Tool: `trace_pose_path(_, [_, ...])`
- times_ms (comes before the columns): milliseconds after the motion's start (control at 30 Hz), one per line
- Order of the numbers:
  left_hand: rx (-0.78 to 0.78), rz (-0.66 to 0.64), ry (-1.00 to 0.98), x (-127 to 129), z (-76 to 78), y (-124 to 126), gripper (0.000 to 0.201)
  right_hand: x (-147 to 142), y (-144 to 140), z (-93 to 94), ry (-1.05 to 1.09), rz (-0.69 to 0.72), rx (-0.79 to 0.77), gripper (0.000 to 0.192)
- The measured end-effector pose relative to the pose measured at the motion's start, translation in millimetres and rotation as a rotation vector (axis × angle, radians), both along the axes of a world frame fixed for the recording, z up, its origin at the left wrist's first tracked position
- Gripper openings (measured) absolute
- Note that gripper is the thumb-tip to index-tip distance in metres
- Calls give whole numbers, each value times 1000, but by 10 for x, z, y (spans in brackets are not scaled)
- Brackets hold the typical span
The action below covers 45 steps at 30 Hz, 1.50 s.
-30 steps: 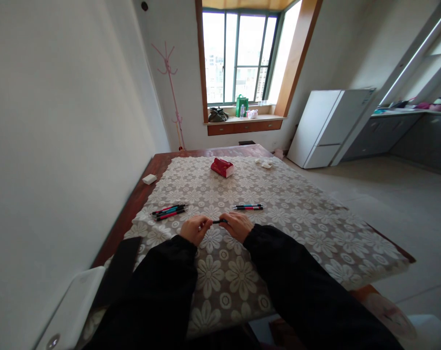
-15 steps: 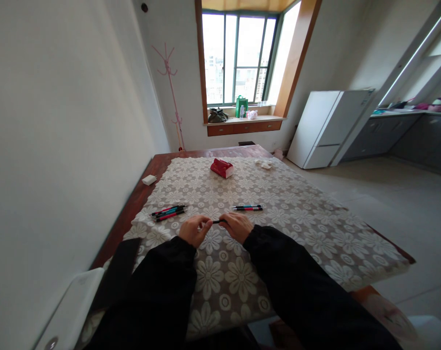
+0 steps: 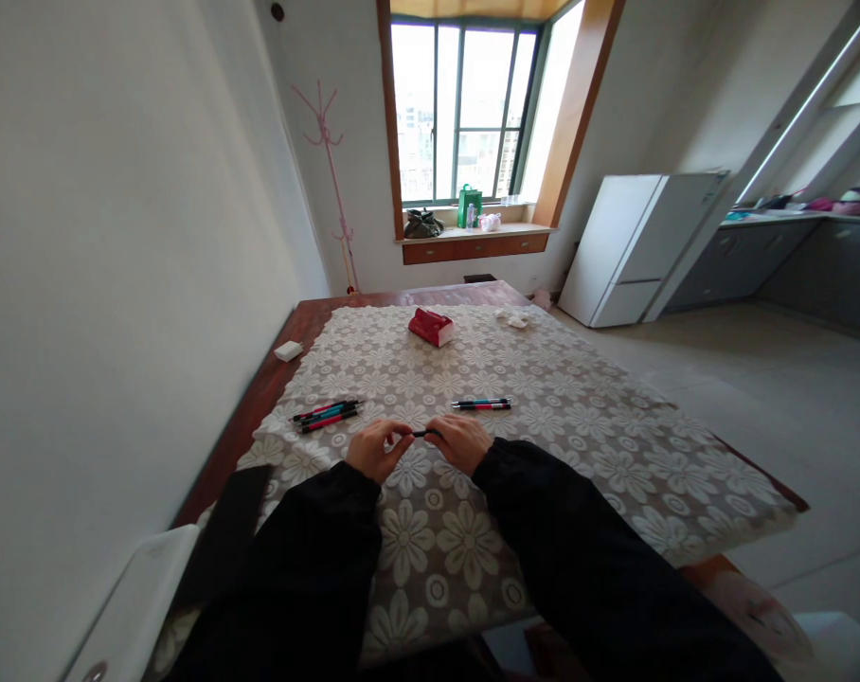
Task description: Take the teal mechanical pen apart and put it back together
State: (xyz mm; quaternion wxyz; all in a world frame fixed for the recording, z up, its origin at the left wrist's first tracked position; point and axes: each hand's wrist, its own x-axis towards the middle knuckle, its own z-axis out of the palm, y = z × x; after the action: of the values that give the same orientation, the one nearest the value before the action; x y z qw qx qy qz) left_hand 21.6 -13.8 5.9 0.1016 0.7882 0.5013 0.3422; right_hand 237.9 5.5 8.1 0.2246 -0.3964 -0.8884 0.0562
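Observation:
A short dark stretch of a pen (image 3: 420,434) shows between my hands, just above the flowered tablecloth (image 3: 406,540). My left hand (image 3: 377,449) pinches its left end between thumb and fingers. On the right end, my right hand (image 3: 461,442) closes with its fingers curled; most of the pen is hidden inside both hands. Left of my hands lies a loose pile of pens (image 3: 327,415) in black, red and teal. A smaller row of pens (image 3: 482,404), laid side by side, rests just beyond my right hand.
Farther back sits a red tissue pack (image 3: 431,327), with crumpled white tissues (image 3: 516,322) to its right. A small white box (image 3: 288,351) is on the wooden left edge. A dark flat object (image 3: 223,530) lies beside my left sleeve, near a white appliance (image 3: 135,601).
Both hands keep their hold on the pen with almost no movement. The whole view has shifted very slightly.

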Motion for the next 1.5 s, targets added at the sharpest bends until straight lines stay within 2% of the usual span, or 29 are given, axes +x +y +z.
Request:
trace_pose_path(167, [-74,-35,57,-3,24,0,39,-2,-7,33,-15,-6,-4,15])
trace_pose_path(333, [-16,-49,27,-15,-18,22,24,2,-26,42,-1,-44,-23,23])
trace_pose_path(500, [17,-26,-15,-1,-19,3,17,-4,-18,19,7,6,17,21])
trace_pose_path(633, [-24,-16,3,0,0,-2,25,-3,-8,9,18,-12,15,18])
trace_pose_path(733, [-77,-53,58,-12,-6,11,33,-3,-13,11,19,-39,6,16])
trace_pose_path(900, [-8,-56,60,-24,-30,22,25,-9,-23,18,32,-36,-3,27])
trace_pose_path(1133, [32,-26,27,-16,-15,-3,21,-12,-19,15,7,-26,24,20])
trace_pose_path(1267, [-3,-14,13,-15,19,-17,25,-18,-31,20,-2,-58,33,20])
trace_pose_path(1400, [-53,-59,51,-30,10,-2,38,-35,-58,54,-30,-61,27,20])
trace_pose_path(1500, [-29,-73,36,-38,-14,12,35,-45,-81,76,-33,-61,20,22])
